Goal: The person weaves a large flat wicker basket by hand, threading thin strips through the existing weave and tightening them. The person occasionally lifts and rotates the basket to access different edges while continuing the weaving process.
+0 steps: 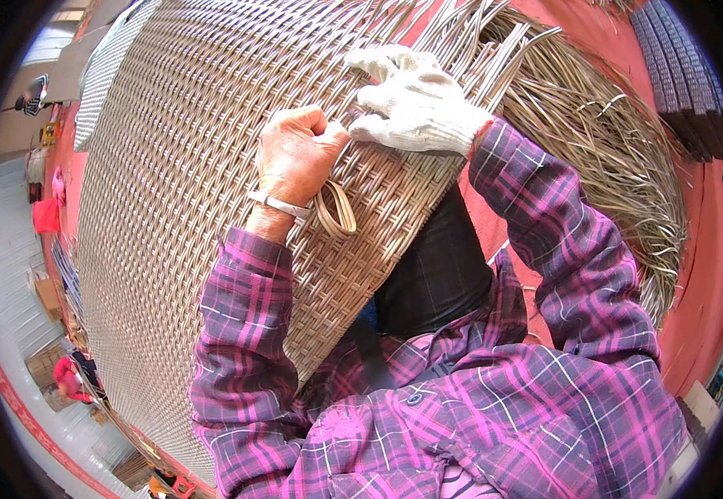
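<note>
A tan woven panel (170,166) spans the frame's left and centre; red ground (703,258) shows right, pale floor (8,274) far left. Loose strands (594,158) heap upper right, near dark stacked sheets (678,75). Upper centre, the bare left hand (299,154) is fisted beside a strand loop (336,209), its grip hidden; the gloved right hand (415,100) has fingers loosely extended.
</note>
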The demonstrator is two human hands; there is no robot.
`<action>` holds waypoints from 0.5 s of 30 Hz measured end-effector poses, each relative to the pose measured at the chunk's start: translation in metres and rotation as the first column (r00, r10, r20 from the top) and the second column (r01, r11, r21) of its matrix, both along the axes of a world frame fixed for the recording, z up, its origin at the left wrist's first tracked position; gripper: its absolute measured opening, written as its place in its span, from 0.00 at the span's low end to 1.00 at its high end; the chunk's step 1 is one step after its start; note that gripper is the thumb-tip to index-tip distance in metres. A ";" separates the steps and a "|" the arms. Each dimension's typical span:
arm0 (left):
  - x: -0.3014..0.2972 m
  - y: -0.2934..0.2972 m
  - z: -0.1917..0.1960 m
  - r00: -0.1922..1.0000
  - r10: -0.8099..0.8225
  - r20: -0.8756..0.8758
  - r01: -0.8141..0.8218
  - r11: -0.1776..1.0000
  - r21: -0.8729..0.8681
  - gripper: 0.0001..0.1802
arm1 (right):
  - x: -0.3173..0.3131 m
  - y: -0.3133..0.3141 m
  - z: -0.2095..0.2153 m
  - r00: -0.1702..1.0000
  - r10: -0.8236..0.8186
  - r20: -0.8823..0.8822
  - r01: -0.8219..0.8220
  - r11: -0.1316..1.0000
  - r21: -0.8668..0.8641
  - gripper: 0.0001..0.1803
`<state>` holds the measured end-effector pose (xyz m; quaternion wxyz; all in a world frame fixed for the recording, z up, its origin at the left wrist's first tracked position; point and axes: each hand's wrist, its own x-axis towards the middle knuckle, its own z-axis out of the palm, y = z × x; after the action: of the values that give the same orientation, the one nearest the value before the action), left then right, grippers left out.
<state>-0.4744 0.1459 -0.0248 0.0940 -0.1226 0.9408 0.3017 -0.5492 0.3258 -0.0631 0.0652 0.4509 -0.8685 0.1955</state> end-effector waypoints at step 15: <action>-0.010 0.001 -0.038 0.973 0.019 -0.230 -0.023 1.000 -0.014 0.16 | -0.015 -0.002 -0.007 0.980 0.058 0.189 -0.032 0.990 -0.138 0.17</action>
<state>-0.4847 0.1465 -0.0627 -0.0199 -0.0974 0.9465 0.3069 -0.5638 0.3235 -0.0698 0.0067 0.4439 -0.8452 0.2976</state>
